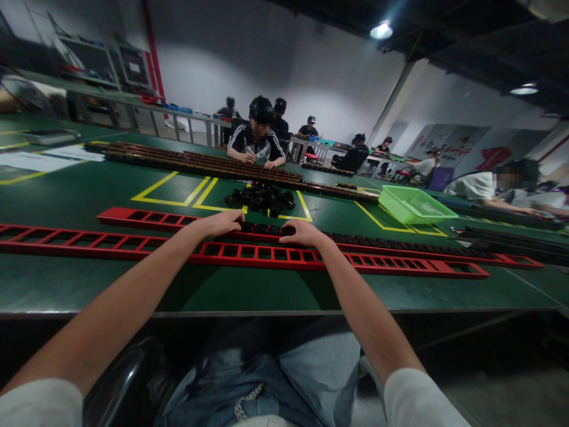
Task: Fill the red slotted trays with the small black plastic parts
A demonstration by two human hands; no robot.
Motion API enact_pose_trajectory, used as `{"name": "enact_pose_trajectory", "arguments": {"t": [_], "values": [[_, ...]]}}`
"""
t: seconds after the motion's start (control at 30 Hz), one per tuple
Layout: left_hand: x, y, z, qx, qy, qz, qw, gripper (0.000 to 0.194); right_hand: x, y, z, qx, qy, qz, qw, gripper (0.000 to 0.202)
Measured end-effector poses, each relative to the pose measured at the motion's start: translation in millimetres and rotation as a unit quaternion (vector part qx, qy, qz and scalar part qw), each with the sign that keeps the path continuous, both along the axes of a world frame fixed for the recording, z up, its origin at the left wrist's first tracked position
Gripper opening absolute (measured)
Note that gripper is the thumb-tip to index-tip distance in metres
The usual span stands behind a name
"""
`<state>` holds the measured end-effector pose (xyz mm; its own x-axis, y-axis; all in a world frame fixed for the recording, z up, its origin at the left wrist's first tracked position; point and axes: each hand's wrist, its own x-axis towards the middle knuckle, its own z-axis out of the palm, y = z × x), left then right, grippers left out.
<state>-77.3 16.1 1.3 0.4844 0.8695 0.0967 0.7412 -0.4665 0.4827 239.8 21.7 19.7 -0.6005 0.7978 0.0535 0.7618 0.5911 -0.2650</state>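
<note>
Two long red slotted frames lie side by side across the green table. The far red frame (137, 217) has bare slots at its left end, and small black parts (262, 229) fill its slots from the middle rightward. My left hand (222, 223) is over this frame, its fingers curled down at a black part. Just right of it, my right hand (303, 232) bends its thumb and fingers around black parts in the same row. The fingertips are partly hidden. Closer to me, the near red frame (255, 254) has open slots and passes under both forearms.
A loose heap of black parts (262, 198) lies beyond my hands. Right of it stands a light green basket (415, 204). Long dark strips (200, 163) stretch across the table, with a person (256, 139) working behind them. Papers (48, 159) lie at left.
</note>
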Motion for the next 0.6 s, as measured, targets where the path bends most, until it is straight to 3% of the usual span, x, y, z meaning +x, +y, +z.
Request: {"name": "enact_pose_trajectory", "arguments": {"t": [0.13, 0.3, 0.6], "values": [[1, -2, 4.5, 0.011, -0.029, 0.003, 1.0, 0.024, 0, 0, 0.2, 0.002, 0.001, 0.005, 1.0, 0.051], [-3, 4, -2.6, 0.054, -0.003, 0.039, 0.998, 0.029, -1, -2, 2.2, -0.002, 0.0, 0.002, 1.0, 0.052], [-9, 18, -12.9, 0.025, 0.012, 0.049, 0.998, 0.035, 0, 0, 0.7, 0.005, -0.007, 0.003, 1.0, 0.052]]}}
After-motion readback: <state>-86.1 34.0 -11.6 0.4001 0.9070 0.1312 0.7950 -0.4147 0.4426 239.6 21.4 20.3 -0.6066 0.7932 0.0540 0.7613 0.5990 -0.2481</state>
